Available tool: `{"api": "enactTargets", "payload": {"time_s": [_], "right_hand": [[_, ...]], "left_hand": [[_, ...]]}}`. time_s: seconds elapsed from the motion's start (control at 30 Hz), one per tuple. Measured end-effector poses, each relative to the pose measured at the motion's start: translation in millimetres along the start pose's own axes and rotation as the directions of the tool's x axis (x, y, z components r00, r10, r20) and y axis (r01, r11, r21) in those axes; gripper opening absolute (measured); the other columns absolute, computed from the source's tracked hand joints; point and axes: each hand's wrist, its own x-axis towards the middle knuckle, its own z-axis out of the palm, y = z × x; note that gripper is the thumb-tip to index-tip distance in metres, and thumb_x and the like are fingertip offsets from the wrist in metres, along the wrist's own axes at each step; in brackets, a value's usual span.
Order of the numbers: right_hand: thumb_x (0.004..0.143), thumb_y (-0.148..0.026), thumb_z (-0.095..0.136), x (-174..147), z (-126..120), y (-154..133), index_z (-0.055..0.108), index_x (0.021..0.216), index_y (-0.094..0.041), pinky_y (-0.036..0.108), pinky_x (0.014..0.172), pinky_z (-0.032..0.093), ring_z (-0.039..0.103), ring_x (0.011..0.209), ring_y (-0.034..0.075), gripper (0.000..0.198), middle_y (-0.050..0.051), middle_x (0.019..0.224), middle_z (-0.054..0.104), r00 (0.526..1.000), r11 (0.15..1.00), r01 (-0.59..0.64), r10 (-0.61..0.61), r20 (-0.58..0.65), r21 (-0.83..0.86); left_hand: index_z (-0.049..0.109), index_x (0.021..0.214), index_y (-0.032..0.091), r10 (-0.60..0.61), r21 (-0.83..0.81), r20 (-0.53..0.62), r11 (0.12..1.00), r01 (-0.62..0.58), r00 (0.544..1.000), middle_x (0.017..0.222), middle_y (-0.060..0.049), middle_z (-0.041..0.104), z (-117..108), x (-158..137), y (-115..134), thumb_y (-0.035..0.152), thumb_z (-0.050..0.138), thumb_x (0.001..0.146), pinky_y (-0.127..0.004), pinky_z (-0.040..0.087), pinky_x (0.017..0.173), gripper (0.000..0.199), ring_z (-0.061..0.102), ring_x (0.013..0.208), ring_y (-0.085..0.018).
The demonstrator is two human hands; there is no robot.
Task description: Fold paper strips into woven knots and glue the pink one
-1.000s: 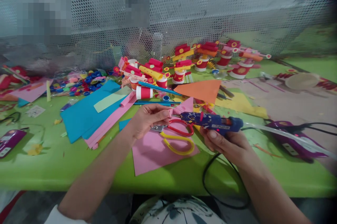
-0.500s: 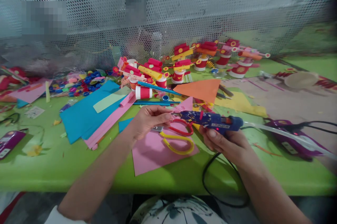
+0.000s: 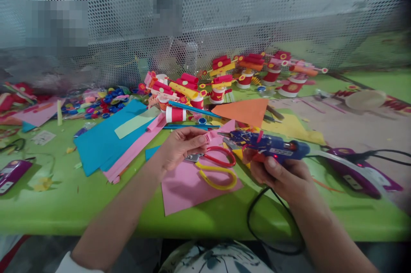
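My right hand (image 3: 282,174) is wrapped round the handle of a blue glue gun (image 3: 269,144), whose nozzle points left; a long clear glue stick (image 3: 337,159) sticks out of its back. Pinched in the fingertips of my left hand (image 3: 183,149) is a small pink paper piece (image 3: 212,137), just left of the nozzle and apart from it. Below the hands, scissors (image 3: 221,176) with one red and one yellow handle lie on a pink sheet (image 3: 192,196). The gun's black cable (image 3: 248,217) loops down past the table edge.
Blue sheets (image 3: 93,144), an orange sheet (image 3: 244,110) and a red-and-white paper cup (image 3: 176,114) lie beyond my hands. Several cup figures (image 3: 290,87) stand along the mesh wall (image 3: 205,7). Purple power strips (image 3: 349,166) sit at right and left. Bottle caps (image 3: 105,102) are heaped back left.
The glue gun has drawn back to the right with my right hand, its nozzle now away from the pink piece. My left hand has hardly moved.
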Motion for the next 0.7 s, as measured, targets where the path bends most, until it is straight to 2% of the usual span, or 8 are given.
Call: {"api": "enactTargets", "payload": {"time_s": [0.17,0.3,0.37,0.43,0.5,0.57,0.63,0.7], "right_hand": [[0.087,-0.049,0.07,4.0,0.5,0.8,0.055,0.061,-0.022,0.032,0.049,0.031,0.036,0.044,0.013,0.04,-0.003,0.047,0.041,0.995,0.982,0.096,-0.097,0.001,0.161],[0.085,-0.045,0.072,5.2,-4.6,-3.9,0.062,0.069,-0.024,0.032,0.049,0.032,0.036,0.045,0.014,0.029,-0.004,0.047,0.041,0.989,0.97,0.146,-0.136,-0.063,0.194],[0.085,-0.044,0.073,3.7,-9.0,-12.3,0.068,0.073,-0.025,0.032,0.048,0.033,0.037,0.044,0.013,0.023,-0.002,0.051,0.047,0.978,0.964,0.192,-0.173,-0.116,0.186],[0.084,-0.047,0.074,0.8,-14.4,-24.7,0.072,0.08,-0.026,0.031,0.046,0.033,0.035,0.043,0.01,0.021,0.001,0.066,0.061,0.963,0.96,0.224,-0.192,-0.187,0.167],[0.083,-0.05,0.073,-2.9,-20.7,-38.5,0.075,0.09,-0.025,0.03,0.043,0.031,0.027,0.042,0.006,0.026,0.004,0.091,0.071,0.951,0.96,0.231,-0.188,-0.246,0.156],[0.085,-0.048,0.072,-6.3,-28.2,-49.7,0.075,0.096,-0.024,0.029,0.042,0.028,0.019,0.044,0.004,0.027,0.005,0.108,0.07,0.941,0.96,0.219,-0.16,-0.299,0.174],[0.084,-0.039,0.073,-8.2,-36.9,-54.7,0.074,0.097,-0.025,0.026,0.041,0.027,0.014,0.047,0.005,0.02,0.003,0.11,0.068,0.927,0.961,0.196,-0.116,-0.357,0.196],[0.077,-0.032,0.078,-7.9,-46.1,-52.0,0.072,0.094,-0.025,0.022,0.04,0.026,0.014,0.049,0.005,0.019,0.0,0.098,0.066,0.914,0.98,0.12,-0.047,-0.403,0.158]], "left_hand": [[0.078,0.094,0.017,-0.005,-0.04,0.003,0.999,0.005,1.0,0.08,-0.002,0.076,-0.1,0.7,0.2,0.03,0.092,0.065,-0.027,0.061,0.076,0.035,0.072,0.071,-0.012],[0.078,0.093,0.016,-0.007,-0.075,-0.016,0.997,0.006,1.0,0.08,-0.002,0.077,-0.7,2.5,-0.5,0.028,0.092,0.065,-0.027,0.061,0.075,0.034,0.072,0.07,-0.013],[0.078,0.094,0.016,0.0,-0.089,-0.022,0.996,-0.002,1.0,0.082,-0.002,0.077,-1.4,2.8,-0.5,0.027,0.091,0.066,-0.024,0.061,0.074,0.032,0.072,0.071,-0.012],[0.078,0.095,0.017,0.015,-0.092,-0.035,0.996,-0.018,0.999,0.085,-0.002,0.078,-2.1,2.5,0.2,0.026,0.09,0.068,-0.021,0.061,0.075,0.031,0.072,0.071,-0.011],[0.077,0.097,0.017,0.032,-0.086,-0.047,0.996,-0.036,0.998,0.087,-0.002,0.078,-2.5,1.4,2.0,0.025,0.09,0.069,-0.02,0.061,0.076,0.032,0.073,0.072,-0.01],[0.077,0.096,0.017,0.054,-0.096,-0.049,0.994,-0.059,0.997,0.086,-0.002,0.078,-2.2,-0.4,4.8,0.026,0.089,0.07,-0.019,0.062,0.076,0.03,0.073,0.073,-0.009],[0.078,0.093,0.017,0.069,-0.116,-0.043,0.991,-0.073,0.997,0.083,-0.002,0.078,-1.0,-2.8,8.1,0.025,0.09,0.07,-0.018,0.062,0.076,0.028,0.073,0.072,-0.009],[0.078,0.092,0.017,0.074,-0.13,-0.035,0.988,-0.078,0.997,0.082,-0.002,0.078,0.9,-5.3,11.2,0.025,0.09,0.068,-0.018,0.062,0.075,0.028,0.073,0.071,-0.009]]}}
